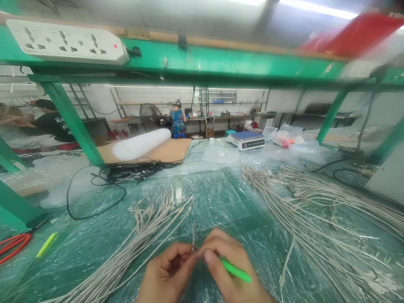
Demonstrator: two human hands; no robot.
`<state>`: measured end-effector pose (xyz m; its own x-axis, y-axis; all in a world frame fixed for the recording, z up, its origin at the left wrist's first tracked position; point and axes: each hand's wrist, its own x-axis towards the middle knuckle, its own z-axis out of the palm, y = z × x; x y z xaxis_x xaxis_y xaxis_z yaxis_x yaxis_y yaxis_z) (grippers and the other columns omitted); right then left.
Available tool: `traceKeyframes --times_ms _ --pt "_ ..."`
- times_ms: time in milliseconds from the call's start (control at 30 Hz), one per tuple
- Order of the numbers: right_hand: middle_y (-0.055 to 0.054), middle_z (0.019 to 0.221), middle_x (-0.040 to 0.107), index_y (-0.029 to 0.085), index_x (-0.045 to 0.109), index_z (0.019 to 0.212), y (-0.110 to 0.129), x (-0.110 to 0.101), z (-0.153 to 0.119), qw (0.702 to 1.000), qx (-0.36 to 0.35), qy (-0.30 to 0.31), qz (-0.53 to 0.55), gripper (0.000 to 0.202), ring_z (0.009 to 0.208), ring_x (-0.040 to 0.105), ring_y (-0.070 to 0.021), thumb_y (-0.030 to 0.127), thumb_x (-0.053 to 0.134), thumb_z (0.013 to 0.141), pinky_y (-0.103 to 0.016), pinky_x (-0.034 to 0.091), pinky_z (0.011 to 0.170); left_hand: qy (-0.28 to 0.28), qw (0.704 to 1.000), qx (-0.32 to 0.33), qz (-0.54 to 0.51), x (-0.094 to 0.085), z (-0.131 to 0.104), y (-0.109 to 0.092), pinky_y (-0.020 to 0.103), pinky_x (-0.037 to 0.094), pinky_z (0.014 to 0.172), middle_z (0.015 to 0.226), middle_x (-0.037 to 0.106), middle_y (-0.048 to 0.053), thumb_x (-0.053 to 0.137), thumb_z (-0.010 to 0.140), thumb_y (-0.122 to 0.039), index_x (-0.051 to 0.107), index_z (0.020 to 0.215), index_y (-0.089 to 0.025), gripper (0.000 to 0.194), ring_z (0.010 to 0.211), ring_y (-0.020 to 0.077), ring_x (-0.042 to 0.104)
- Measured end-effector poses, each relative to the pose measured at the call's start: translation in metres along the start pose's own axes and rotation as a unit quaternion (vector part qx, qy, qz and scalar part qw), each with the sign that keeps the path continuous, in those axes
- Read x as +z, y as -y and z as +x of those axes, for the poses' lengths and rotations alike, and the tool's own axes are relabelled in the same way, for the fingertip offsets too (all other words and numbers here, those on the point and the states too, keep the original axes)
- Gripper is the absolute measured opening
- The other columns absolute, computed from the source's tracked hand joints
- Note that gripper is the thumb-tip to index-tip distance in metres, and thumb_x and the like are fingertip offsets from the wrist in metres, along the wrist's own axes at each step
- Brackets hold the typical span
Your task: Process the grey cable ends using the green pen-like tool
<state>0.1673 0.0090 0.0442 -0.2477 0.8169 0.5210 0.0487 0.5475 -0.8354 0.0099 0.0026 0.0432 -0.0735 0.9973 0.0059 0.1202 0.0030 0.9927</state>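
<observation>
Low in the middle of the view, my left hand pinches a thin grey cable, whose stripped-looking end points up and away from me. My right hand is closed round a bright green pen-like tool, its tip hidden by the fingers. Both hands meet at the cable, with the right fingertips against it. A bundle of grey cables lies to the left of my left hand. More grey cables spread over the table on the right.
Plastic film covers the green table. A second green tool and red-handled pliers lie left. Black cables, a white roll and a scale stand farther back. Green frame posts rise under a power strip. People sit beyond.
</observation>
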Motion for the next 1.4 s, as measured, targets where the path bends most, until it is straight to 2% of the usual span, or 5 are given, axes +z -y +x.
traceKeyframes --times_ms 233,433,600,900,1400 --pt "-0.006 0.079 0.064 0.019 0.072 0.088 0.002 0.002 0.001 0.999 -0.007 0.007 0.031 0.022 0.073 0.062 -0.0182 0.019 0.050 0.092 -0.030 0.048 0.067 0.030 0.999 0.001 0.045 -0.004 0.000 -0.001 0.022 0.032 0.044 0.049 0.050 -0.007 0.072 0.074 -0.033 0.067 0.061 -0.019 0.019 0.046 0.0118 0.040" --pt "-0.008 0.089 0.070 0.025 0.075 0.097 0.004 0.005 -0.003 0.993 -0.009 0.085 0.087 0.020 0.083 0.066 -0.0221 0.020 0.057 0.089 -0.036 0.051 0.075 0.039 0.999 -0.006 0.031 -0.005 0.003 0.003 0.025 0.043 0.057 0.061 0.066 0.000 0.070 0.066 -0.017 0.071 0.068 -0.017 0.002 0.060 0.0186 0.056" --pt "-0.009 0.087 0.069 0.024 0.076 0.096 0.005 0.007 -0.002 0.991 -0.010 0.071 0.115 0.021 0.084 0.066 -0.0231 0.023 0.056 0.089 -0.038 0.051 0.077 0.036 0.999 0.000 0.032 -0.005 0.003 0.002 0.025 0.041 0.056 0.059 0.063 -0.002 0.070 0.068 -0.018 0.069 0.066 -0.016 0.003 0.058 0.0174 0.054" --pt "-0.008 0.087 0.062 0.025 0.076 0.090 0.011 -0.003 -0.008 0.951 0.083 0.028 0.296 0.025 0.056 0.055 -0.0147 0.040 0.056 0.092 -0.030 0.046 0.051 0.011 0.999 -0.024 0.017 0.007 0.002 0.010 0.025 0.040 0.049 0.052 0.064 0.000 0.069 0.068 -0.020 0.071 0.064 -0.017 0.006 0.051 0.0185 0.056" --pt "-0.004 0.079 0.063 0.019 0.072 0.085 0.000 0.002 0.000 0.999 0.010 -0.010 0.046 0.019 0.069 0.058 -0.0148 0.017 0.054 0.092 -0.025 0.045 0.063 -0.006 0.997 -0.018 -0.069 -0.003 0.007 0.012 0.017 0.031 0.040 0.048 0.057 -0.006 0.080 0.067 -0.037 0.071 0.071 -0.014 0.024 0.038 0.0077 0.044"
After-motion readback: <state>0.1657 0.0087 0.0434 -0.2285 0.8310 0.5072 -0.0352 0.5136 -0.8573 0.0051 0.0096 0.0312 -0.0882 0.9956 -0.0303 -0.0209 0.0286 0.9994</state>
